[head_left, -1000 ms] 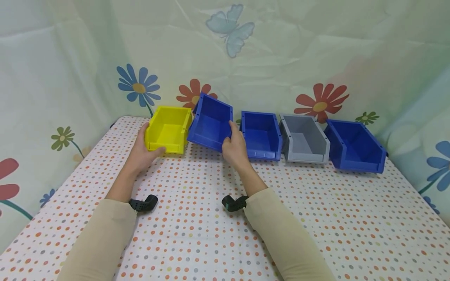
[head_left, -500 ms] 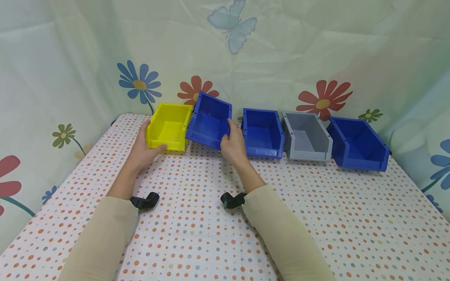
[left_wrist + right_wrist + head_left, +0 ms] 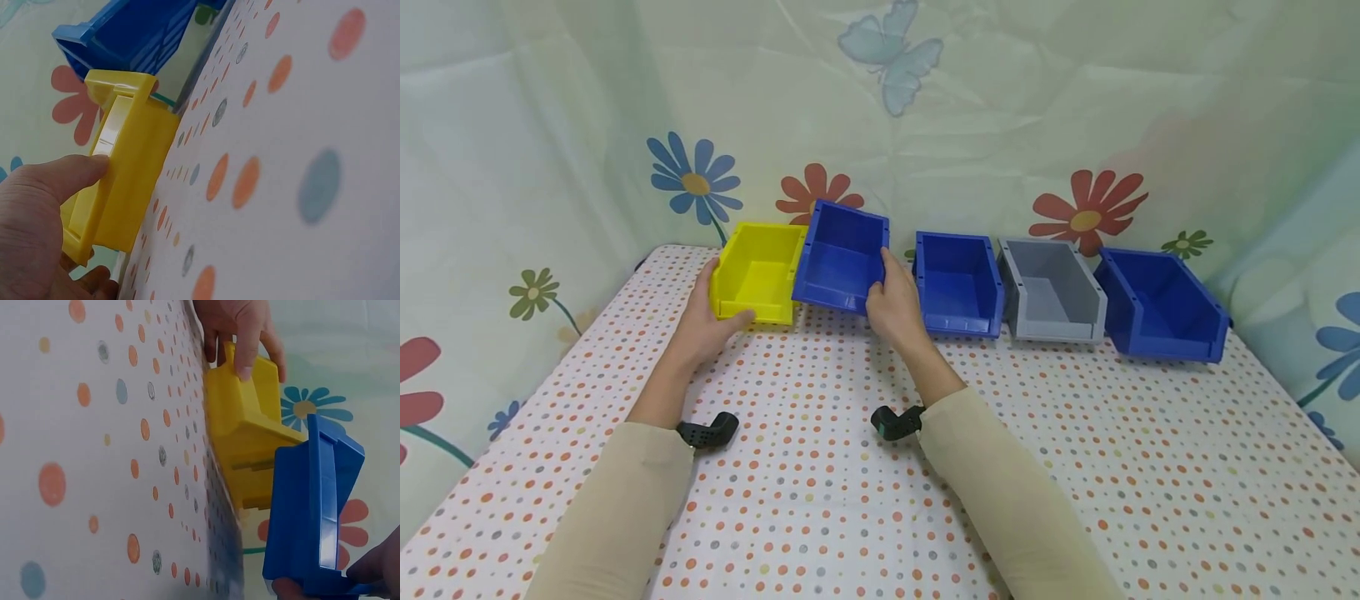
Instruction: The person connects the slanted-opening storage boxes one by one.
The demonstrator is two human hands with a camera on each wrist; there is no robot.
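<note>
At the left end of the row stands a yellow storage bin (image 3: 762, 282) on the dotted cloth. My left hand (image 3: 697, 329) grips it by the left side, its thumb over the front lip in the left wrist view. My right hand (image 3: 895, 307) holds a blue storage bin (image 3: 842, 265) by its right side, the thumb inside the rim. This blue bin is slightly tilted and raised off the cloth, as the right wrist view shows. Its left edge is right beside the yellow bin's right wall; whether they touch I cannot tell. Most left fingers are hidden behind the yellow bin.
To the right stand a second blue bin (image 3: 958, 283), a grey bin (image 3: 1051, 292) and a third blue bin (image 3: 1165, 308), turned slightly. A flowered curtain (image 3: 970, 150) hangs behind the table, which a dotted cloth (image 3: 820, 500) covers.
My right hand has brought the held blue bin slightly left and turned it closer to level. The left hand and the yellow bin have hardly moved.
</note>
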